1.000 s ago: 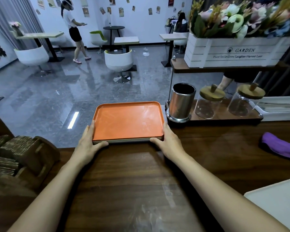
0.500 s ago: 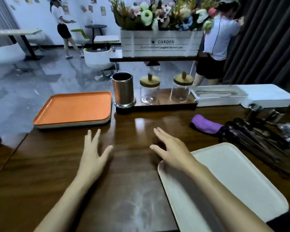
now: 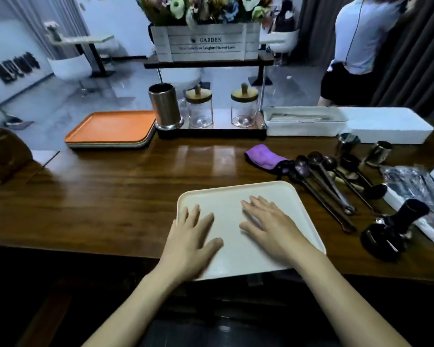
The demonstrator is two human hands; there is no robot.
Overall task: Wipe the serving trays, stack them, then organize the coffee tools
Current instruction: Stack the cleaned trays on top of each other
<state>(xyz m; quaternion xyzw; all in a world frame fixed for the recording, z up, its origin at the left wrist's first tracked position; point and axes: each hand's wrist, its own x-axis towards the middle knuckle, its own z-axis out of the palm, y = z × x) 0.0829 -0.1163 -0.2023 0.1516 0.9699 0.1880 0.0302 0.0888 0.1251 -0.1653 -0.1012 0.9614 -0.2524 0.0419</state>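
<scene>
- The cream serving tray [image 3: 221, 196] was plain and smooth with rounded corners. It sat on the wooden counter [image 3: 110, 196], its near edge overhanging.
- The left hand [image 3: 191, 236] and right hand [image 3: 273, 226] were spread palm-down over its middle, fingers straight, gripping nothing.
- Behind, a white bin [image 3: 303, 126] held long utensils, too blurred to name.

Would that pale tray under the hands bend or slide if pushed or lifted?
The pale tray looks like thin rigid plastic, so probably stiff and light. On the glossy counter it would likely slide easily under the flat left hand and right hand. Its near edge seems to overhang, so pressing there might tip it.
</scene>
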